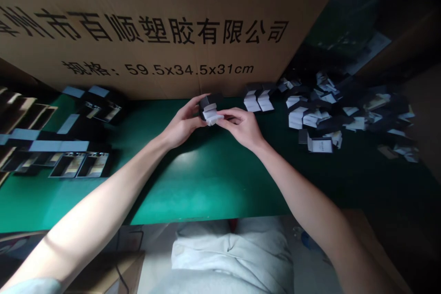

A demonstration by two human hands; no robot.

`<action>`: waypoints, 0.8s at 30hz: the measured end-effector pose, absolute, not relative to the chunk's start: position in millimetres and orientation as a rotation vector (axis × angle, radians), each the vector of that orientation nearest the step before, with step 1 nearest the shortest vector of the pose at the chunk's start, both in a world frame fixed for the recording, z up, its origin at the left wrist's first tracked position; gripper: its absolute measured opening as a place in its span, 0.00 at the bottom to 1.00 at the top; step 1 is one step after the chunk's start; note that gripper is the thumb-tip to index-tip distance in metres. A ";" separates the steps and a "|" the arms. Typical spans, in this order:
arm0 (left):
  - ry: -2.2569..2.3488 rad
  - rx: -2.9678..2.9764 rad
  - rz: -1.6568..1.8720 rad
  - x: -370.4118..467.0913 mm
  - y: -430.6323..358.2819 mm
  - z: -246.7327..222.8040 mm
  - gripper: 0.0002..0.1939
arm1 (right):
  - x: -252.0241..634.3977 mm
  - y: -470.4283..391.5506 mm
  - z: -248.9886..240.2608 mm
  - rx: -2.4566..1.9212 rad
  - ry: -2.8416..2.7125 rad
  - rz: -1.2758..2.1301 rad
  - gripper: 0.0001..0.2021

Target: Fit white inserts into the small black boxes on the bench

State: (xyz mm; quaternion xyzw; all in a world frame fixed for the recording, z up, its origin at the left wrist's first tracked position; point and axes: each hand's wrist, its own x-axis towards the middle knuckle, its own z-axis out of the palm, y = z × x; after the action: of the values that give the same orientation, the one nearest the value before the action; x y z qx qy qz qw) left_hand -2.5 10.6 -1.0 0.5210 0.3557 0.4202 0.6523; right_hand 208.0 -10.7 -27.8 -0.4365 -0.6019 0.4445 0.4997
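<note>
My left hand (184, 124) is closed around the side of a small black box (209, 100) with a white paper insert (211, 115) at its near end. The thumb lies in front and the fingers reach behind. From the other side, my right hand (241, 126) pinches the edge of the white insert between thumb and fingertips. Both hands are just above the green table, near its back. Whatever lies inside the box is hidden. To the right of my right hand stand two similar black pieces with white inserts (259, 101).
A large printed cardboard carton (165, 0) stands along the back. Several open black boxes (91, 163) sit at the left on the green table (206, 183). At the right lies a loose pile of black pieces with white inserts (320, 144).
</note>
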 end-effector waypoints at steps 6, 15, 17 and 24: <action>0.814 1.265 0.952 -4.6 13.0 -7.0 0.40 | 207.0 -11.5 -26.6 -1.088 -1.407 1.110 0.20; 0.834 1.291 0.975 -4.1 15.7 -9.9 0.40 | 208.4 -9.6 -30.6 -1.038 -1.401 1.109 0.17; 0.836 1.286 0.977 -3.5 15.8 -10.6 0.39 | 208.3 -10.0 -30.4 -1.044 -1.421 1.073 0.16; 0.855 1.238 0.971 -3.0 16.2 -12.0 0.36 | 205.4 -13.4 -28.5 -1.062 -1.529 0.845 0.14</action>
State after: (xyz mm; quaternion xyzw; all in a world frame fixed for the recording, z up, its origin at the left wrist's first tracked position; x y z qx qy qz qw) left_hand -3.0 16.2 -12.0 0.5396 0.3726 0.4230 0.6254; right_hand 205.4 -13.4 -28.5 -0.4432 -0.6383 0.3527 0.5213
